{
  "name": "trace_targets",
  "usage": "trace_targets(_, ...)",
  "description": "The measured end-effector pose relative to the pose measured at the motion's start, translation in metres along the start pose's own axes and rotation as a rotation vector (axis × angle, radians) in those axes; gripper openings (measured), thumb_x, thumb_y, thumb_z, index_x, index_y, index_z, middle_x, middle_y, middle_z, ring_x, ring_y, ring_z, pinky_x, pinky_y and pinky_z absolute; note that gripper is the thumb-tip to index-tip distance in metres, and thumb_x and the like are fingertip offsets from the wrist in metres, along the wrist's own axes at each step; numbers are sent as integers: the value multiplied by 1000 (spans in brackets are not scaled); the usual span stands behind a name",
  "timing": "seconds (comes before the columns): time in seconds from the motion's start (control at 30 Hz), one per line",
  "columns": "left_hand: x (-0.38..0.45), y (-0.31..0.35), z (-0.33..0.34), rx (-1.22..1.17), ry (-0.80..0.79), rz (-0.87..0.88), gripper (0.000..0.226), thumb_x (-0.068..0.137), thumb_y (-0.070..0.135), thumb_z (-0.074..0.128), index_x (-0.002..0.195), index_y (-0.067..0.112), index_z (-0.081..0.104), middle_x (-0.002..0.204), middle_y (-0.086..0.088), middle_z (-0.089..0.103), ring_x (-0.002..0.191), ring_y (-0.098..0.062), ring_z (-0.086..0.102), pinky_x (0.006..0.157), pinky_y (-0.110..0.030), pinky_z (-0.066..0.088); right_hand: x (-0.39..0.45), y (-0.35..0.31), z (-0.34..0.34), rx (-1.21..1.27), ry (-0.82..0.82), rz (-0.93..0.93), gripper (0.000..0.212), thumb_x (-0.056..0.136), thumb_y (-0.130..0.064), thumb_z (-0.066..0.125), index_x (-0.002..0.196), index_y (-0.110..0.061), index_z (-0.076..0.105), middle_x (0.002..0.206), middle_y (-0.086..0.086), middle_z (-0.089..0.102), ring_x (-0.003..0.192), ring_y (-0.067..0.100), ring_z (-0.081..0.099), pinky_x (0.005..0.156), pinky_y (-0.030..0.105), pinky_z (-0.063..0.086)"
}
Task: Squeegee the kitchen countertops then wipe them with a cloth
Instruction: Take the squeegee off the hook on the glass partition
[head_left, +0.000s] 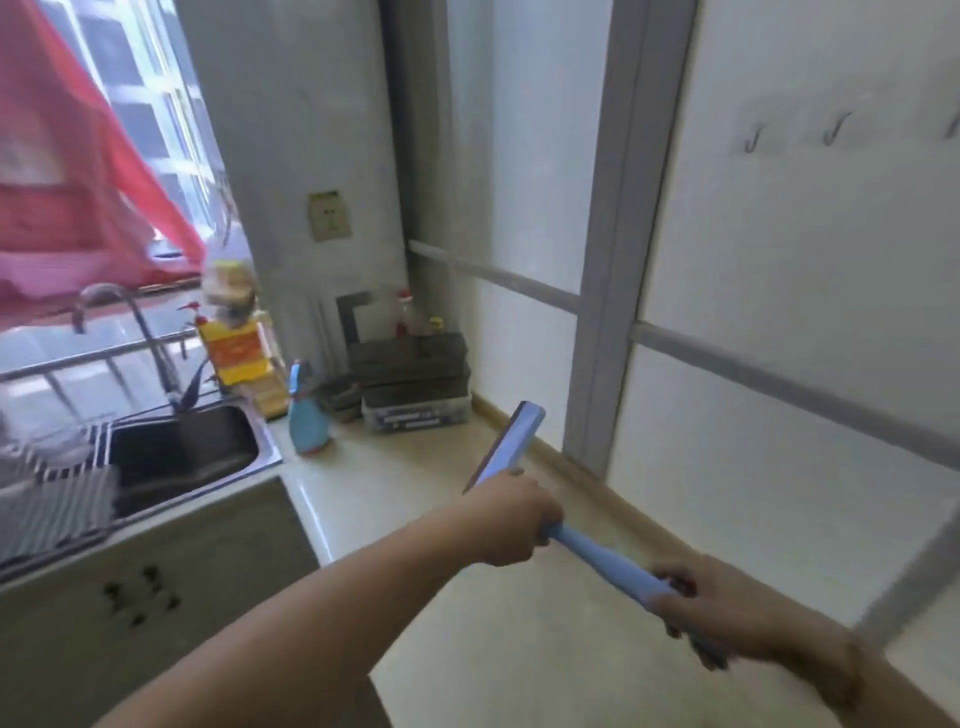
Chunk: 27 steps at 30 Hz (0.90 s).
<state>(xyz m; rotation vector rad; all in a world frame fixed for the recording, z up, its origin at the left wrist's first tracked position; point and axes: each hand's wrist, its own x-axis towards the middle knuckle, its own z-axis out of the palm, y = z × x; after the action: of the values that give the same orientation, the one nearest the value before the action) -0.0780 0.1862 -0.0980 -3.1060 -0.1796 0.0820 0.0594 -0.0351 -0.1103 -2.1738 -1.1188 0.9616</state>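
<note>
A light blue squeegee (597, 558) stretches over the cream countertop (415, 483), its blade head (511, 441) pointing away toward the back corner. My left hand (511, 522) grips the handle just behind the head. My right hand (727, 610) grips the handle's near end. The image is blurred, so I cannot tell whether the blade touches the counter. No cloth is visible on the counter.
A steel sink (182, 457) with a tap (130, 332) lies at the left. A blue spray bottle (306, 415), a yellow bottle (236, 348) and stacked dark boxes (410, 379) crowd the back corner. White glass panels (779, 312) border the right side. A red cloth (78, 182) hangs at the window.
</note>
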Motion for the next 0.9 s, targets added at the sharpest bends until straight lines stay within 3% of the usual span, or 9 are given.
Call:
trace_targets(0.1,-63,-29,48,-60,201,-126,39,89,21,57,128,22,52,143,1,44,140,-19,28,115,-32,21,36,-29,94,-60,125,-143,37,96,-43,50,67,-20,47,56,-7,48,49,6,43,52,29,39)
trace_targets(0.2,-137,-17,85,-462,540,-446,66,87,27,57,146,32,27,156,12,9,143,-5,-2,116,-23,1,50,-66,173,270,93,-146,37,97,-39,48,73,-12,54,54,-6,47,43,12,44,44,31,39)
trace_targets(0.27,-175,-14,95,-910,759,-794,56,88,40,55,139,34,33,148,11,24,141,-5,14,114,-19,16,57,-97,216,443,13,-138,33,98,-33,50,89,-3,58,58,2,47,40,16,43,40,27,37)
trace_targets(0.33,-210,-34,87,-1676,893,-1056,30,96,42,50,119,23,55,126,1,57,124,-18,48,97,-21,43,62,-131,258,429,-56,-227,33,92,-42,54,95,-11,64,57,0,54,44,13,50,44,24,40)
trace_targets(0.43,-284,-78,87,-2351,1060,-1004,45,101,44,36,113,5,57,109,-15,69,96,-33,64,83,-43,50,59,-183,323,383,-240,-374,9,92,-29,61,93,-25,68,64,-3,65,54,5,56,53,19,44)
trace_targets(0.57,-401,-112,98,-2242,1429,-1092,31,102,33,36,113,8,52,106,-17,68,75,-30,66,68,-36,52,49,-259,407,386,-555,-338,30,82,-35,60,87,-5,66,56,4,58,45,18,48,45,23,34)
trace_targets(0.63,-461,-119,108,-2163,1583,-1144,31,103,31,33,112,8,51,103,-17,69,71,-29,65,64,-33,51,41,-297,453,344,-659,-377,21,94,-26,60,90,-7,68,58,6,59,49,19,49,47,25,35)
trace_targets(0.77,-580,-114,119,-2031,1874,-1213,33,104,32,31,112,6,50,105,-19,68,74,-31,66,66,-35,50,7,-358,547,268,-855,-469,26,95,-33,58,84,-17,75,56,5,60,54,17,51,49,24,36)
trace_targets(0.9,-683,-87,130,-1877,2094,-1316,38,104,33,29,119,6,51,109,-17,69,80,-29,68,72,-35,51,-43,-393,631,275,-1052,-449,29,93,-31,62,83,-6,73,54,12,46,48,16,44,44,19,30)
